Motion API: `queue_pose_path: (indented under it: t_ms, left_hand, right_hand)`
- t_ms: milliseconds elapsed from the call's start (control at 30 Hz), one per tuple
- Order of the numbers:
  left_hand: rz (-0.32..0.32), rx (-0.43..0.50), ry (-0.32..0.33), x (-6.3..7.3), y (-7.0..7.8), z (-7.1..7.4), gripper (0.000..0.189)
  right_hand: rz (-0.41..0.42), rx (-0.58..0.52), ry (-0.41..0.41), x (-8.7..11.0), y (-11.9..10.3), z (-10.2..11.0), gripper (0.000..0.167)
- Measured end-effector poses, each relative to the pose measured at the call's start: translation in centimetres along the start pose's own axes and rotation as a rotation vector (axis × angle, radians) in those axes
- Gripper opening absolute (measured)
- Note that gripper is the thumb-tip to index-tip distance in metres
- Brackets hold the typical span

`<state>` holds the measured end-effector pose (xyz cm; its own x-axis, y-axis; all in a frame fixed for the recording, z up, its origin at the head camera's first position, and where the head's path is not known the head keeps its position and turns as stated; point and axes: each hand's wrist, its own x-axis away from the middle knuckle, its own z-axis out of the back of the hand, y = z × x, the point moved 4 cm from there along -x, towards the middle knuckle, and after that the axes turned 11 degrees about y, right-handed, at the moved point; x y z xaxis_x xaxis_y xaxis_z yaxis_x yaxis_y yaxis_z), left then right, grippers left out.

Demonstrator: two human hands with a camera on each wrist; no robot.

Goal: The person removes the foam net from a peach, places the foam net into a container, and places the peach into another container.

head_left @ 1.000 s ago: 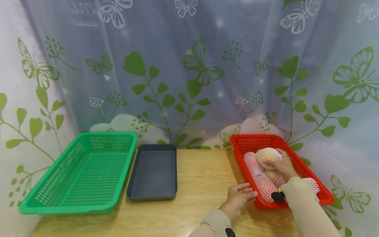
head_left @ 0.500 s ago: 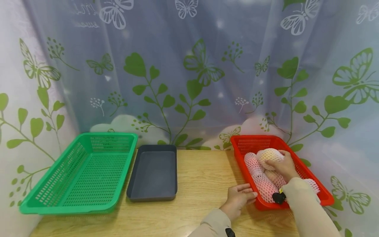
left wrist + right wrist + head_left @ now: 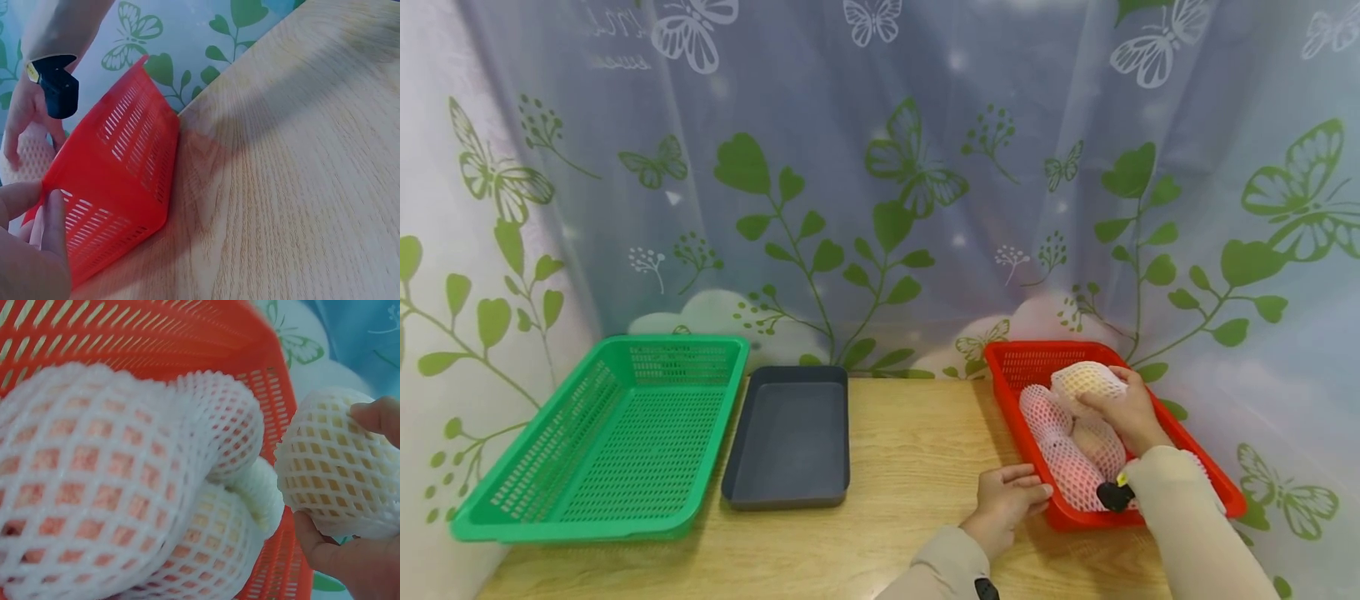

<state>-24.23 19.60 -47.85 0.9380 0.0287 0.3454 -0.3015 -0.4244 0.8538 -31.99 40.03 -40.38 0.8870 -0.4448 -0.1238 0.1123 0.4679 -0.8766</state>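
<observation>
My right hand [image 3: 1131, 414] grips a yellow fruit in a white foam net [image 3: 1086, 385] above the other contents of the red basket [image 3: 1078, 520]. In the right wrist view thumb and fingers curl round this netted fruit [image 3: 340, 462], apart from the rest. Below it lie several more fruits in foam nets: a pink one [image 3: 1075, 475], another pink one [image 3: 1041, 411] and a brownish one [image 3: 1099, 446]. My left hand [image 3: 1006, 504] pinches the basket's near left rim, its thumb and fingers [image 3: 55, 219] on either side. Their exact kinds are hidden by the nets.
A grey rectangular tray [image 3: 790, 442] lies on the wooden table [image 3: 917, 450], left of the middle. Farther left stands a green perforated basket [image 3: 700, 467]. Behind them hangs a curtain [image 3: 820, 100] printed with leaves and butterflies. A black device [image 3: 1116, 496] is on the right wrist.
My right hand has raised the yellow netted fruit slightly and shifted it right, uncovering more of the brownish one. The left hand stays at the basket's rim.
</observation>
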Motion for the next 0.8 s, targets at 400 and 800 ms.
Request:
queue_pose_path:
  t_ms: [400, 800]
  left_hand:
    - [-0.01, 0.002, 0.032, 0.2, -0.1, -0.1, 0.026]
    - [-0.026, 0.032, -0.132, -0.5, 0.9, 1.5, 0.029]
  right_hand:
    - [0.055, -0.163, -0.094, 1.2, -2.6, -1.4, 0.084]
    - [0.111, -0.271, -0.212, 4.1, -5.3, -3.9, 0.075]
